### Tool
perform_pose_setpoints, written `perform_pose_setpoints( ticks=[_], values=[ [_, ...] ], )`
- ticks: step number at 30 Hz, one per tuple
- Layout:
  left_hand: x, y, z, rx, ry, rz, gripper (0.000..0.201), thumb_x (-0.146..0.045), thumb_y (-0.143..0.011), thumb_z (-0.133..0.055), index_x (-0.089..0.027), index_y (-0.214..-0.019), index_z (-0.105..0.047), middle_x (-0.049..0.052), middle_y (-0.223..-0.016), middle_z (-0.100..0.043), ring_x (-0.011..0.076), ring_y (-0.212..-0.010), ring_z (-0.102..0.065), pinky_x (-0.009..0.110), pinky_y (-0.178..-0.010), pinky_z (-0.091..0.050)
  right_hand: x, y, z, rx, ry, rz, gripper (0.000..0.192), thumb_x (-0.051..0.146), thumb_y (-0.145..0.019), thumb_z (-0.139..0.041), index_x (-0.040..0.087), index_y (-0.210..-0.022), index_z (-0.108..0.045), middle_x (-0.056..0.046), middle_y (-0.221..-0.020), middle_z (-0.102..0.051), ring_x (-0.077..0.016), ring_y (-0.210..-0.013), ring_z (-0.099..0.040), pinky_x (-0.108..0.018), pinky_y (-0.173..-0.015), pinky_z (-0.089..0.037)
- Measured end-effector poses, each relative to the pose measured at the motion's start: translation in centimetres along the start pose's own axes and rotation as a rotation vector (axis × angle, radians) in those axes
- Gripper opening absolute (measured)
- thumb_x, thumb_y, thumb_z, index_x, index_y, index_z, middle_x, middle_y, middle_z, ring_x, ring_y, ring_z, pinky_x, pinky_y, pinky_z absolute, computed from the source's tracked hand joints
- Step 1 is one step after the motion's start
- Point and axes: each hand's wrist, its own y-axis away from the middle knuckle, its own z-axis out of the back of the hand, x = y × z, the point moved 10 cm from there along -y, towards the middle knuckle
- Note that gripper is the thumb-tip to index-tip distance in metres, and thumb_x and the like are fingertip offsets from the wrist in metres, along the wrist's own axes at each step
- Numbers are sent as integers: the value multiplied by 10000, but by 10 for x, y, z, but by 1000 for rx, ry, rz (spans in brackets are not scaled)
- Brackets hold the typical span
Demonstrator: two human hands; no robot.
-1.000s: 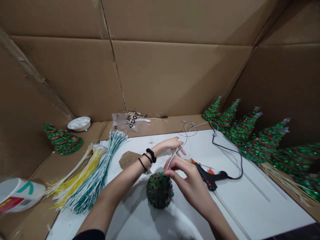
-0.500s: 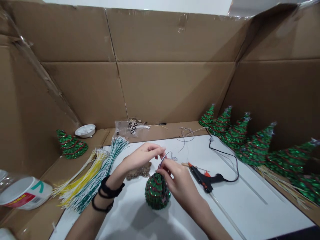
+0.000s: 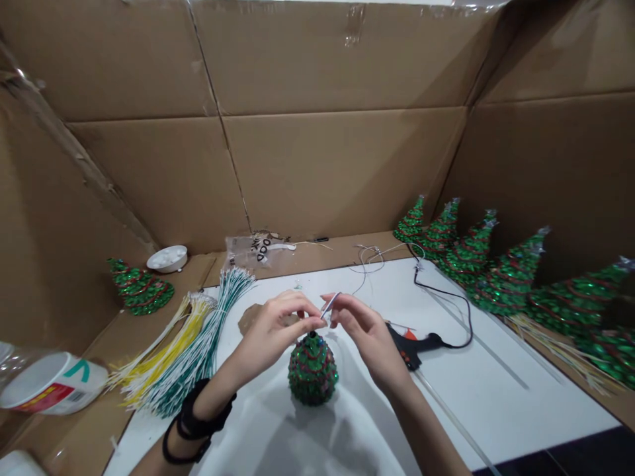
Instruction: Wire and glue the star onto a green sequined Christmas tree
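Left hand and right hand meet just above a sequined tree standing on the white board, both pinching one thin white wire between fingertips. Right of the hands lies a glue gun. Left lie bundled wires. A white tray holds pale round pieces; a clear bag bears unreadable black marks. A labelled tub shows a teal "V".
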Motion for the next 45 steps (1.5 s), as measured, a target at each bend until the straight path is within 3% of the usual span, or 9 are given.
perform_pose_setpoints(
  ticks=[4,8,13,19,25,29,34,41,45],
  values=[
    [3,5,-6,-36,21,-56,176,-362,-849,-646,-226,-751,-701,29,-823,-670,186,-853,-587,289,-795,-451,8,-4,-1,-85,-138,86,180,378,-846,-629,200,-821,-643,-26,-873,-634,-137,-822,-591,-258,-770,-477],
    [11,5,-9,27,-8,-7,186,-368,-852,-638,-225,-754,-704,36,-855,-668,194,-894,-582,278,-763,-468,24,0,0,-140,-46,213,167,304,-858,-622,192,-738,-589,-22,-816,-618,-143,-815,-593,-269,-771,-463],
    [14,7,11,-22,32,84,247,-422,-878,-576,-257,-1020,-692,39,-936,-630,181,-866,-587,255,-696,-500,44,7,-4,-132,229,330,119,226,-887,-587,194,-772,-583,-24,-842,-641,-145,-844,-599,-276,-795,-444],
    [11,11,7,2,7,94,248,-432,-875,-575,-208,-924,-670,24,-854,-619,146,-768,-575,209,-606,-487,56,8,-17,-82,379,395,109,232,-895,-587,187,-796,-597,-25,-820,-624,-150,-828,-569,-264,-755,-438],
    [-4,9,18,-116,18,26,218,-371,-921,-510,-216,-1021,-626,-7,-793,-572,123,-695,-550,225,-621,-472,62,8,-19,-126,491,410,133,217,-937,-500,190,-821,-561,-23,-824,-613,-154,-815,-550,-265,-751,-418],
    [-46,6,21,-162,-220,-236,144,-305,-915,-560,-236,-1020,-632,11,-933,-600,154,-883,-542,273,-796,-443,49,3,-35,25,657,292,159,108,-905,-440,185,-859,-571,-50,-913,-630,-186,-888,-556,-293,-783,-428],
    [-70,5,-7,-11,-507,-428,101,-251,-913,-579,-230,-977,-655,15,-937,-619,173,-910,-514,294,-805,-397,26,1,-41,117,696,125,325,2,-813,-400,172,-979,-621,-83,-1067,-647,-212,-1004,-565,-325,-871,-442],
    [-57,3,-18,29,-535,-334,170,-179,-967,-437,-168,-862,-569,22,-869,-617,161,-828,-540,290,-757,-402,3,19,-26,71,436,118,231,290,-931,-481,201,-1101,-612,-72,-1121,-645,-199,-1049,-578,-326,-915,-454],
    [-49,-1,-32,108,-453,-291,140,-236,-968,-457,-168,-1002,-575,39,-996,-626,168,-941,-557,283,-819,-422,0,25,-16,-27,410,157,273,244,-965,-378,183,-1027,-637,-84,-1045,-661,-184,-993,-599,-308,-880,-470]
  ],
)
